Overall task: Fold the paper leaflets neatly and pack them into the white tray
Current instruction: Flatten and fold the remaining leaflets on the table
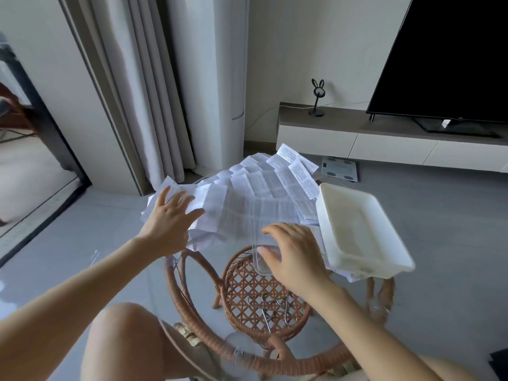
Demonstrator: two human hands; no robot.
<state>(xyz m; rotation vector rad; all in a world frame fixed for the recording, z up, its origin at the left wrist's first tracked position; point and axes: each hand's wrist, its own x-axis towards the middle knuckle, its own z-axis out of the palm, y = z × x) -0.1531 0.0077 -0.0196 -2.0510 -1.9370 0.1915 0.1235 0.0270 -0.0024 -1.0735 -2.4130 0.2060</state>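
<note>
A heap of unfolded printed paper leaflets point(255, 196) covers the far half of a round glass-topped rattan table point(189, 303). An empty white tray point(360, 229) stands at the right edge of the table, partly on top of some leaflets. My left hand point(171, 218) hovers with spread fingers over the left side of the heap. My right hand point(294, 257) is over the near edge of the heap, fingers loosely bent and holding nothing; beneath its fingers lies a clear plastic piece point(258, 259).
A woven rattan shelf point(258, 298) with metal clips shows through the glass. My knee point(123, 331) is near the table's front left. A bathroom scale point(339, 169) lies on the floor behind; a TV cabinet point(384, 138) and curtains point(154, 86) stand farther back.
</note>
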